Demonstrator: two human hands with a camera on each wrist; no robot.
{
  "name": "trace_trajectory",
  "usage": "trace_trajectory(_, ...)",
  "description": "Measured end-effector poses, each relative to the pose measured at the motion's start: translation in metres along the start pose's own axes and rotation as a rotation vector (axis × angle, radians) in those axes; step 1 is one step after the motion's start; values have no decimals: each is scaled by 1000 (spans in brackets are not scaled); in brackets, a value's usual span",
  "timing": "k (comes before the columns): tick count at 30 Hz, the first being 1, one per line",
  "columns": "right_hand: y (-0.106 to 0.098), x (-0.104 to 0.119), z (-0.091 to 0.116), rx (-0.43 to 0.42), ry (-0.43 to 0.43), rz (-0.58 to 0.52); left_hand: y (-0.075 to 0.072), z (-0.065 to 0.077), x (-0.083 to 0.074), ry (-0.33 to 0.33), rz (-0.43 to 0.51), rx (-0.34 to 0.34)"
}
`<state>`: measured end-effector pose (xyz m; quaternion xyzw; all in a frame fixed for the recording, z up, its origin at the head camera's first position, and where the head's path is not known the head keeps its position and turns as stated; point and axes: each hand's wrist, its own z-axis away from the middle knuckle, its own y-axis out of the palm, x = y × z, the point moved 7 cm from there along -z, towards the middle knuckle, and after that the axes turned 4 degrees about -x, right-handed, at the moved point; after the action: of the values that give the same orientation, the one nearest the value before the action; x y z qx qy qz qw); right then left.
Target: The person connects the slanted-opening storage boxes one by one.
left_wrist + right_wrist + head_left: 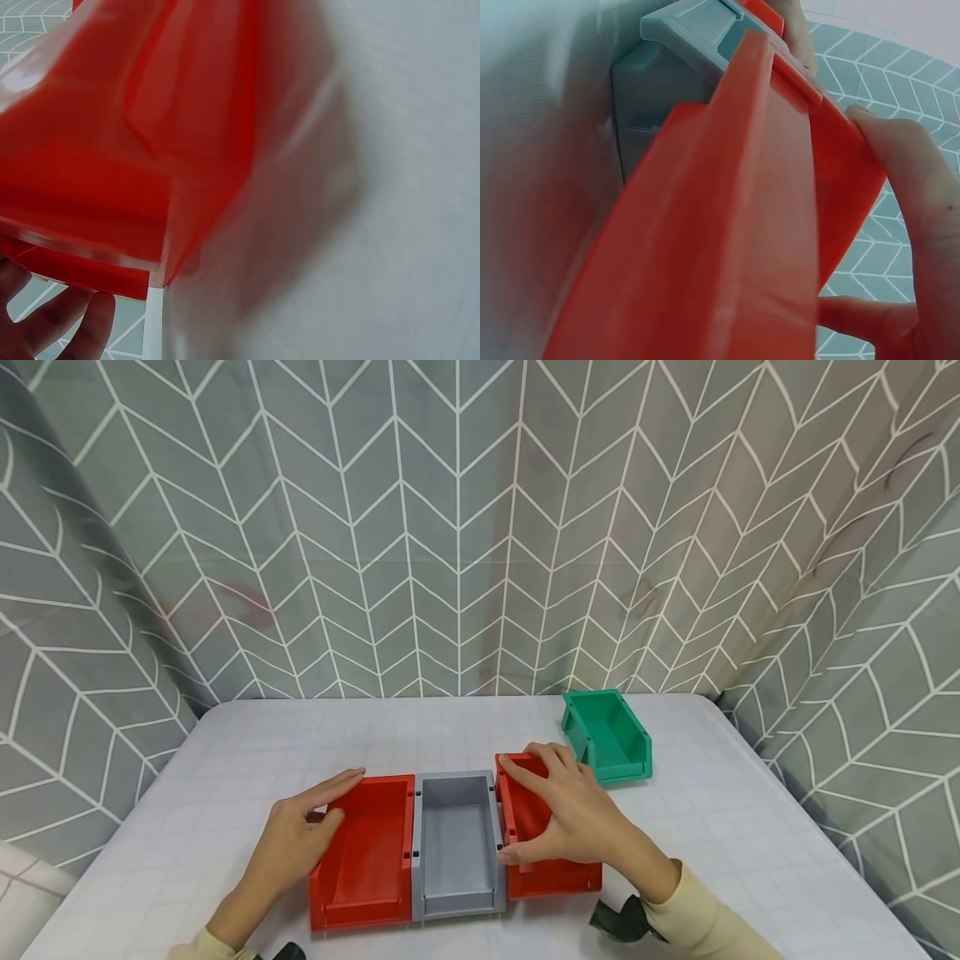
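Three open-front plastic storage bins stand in a row on the table: a left red bin (367, 852), a grey bin (457, 839) and a right red bin (555, 878). At the left red bin's back left corner, my left hand (292, 839) holds the rim with fingers and thumb. My right hand (573, 810) spans the right red bin, thumb on its left edge near the grey bin and fingers at its back. In the right wrist view the right red bin (705, 247) leans at an angle beside the grey bin (667, 82).
A green bin (611, 735) stands behind the right red bin, at the back right of the white-covered table (262, 735). A grey patterned curtain (450, 527) hangs along the table's back and sides.
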<state>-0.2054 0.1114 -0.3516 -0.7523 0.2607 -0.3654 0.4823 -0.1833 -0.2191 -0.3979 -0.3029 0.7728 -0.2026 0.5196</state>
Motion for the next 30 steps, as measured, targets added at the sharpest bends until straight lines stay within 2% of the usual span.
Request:
trace_trajectory(11, 21, -6, 3, 66, 6, -20, 1, 0, 1, -13, 6, 3)
trace_trajectory(30, 26, -8, 3, 81, -11, -8, 0, 0, 0, -14, 12, 0)
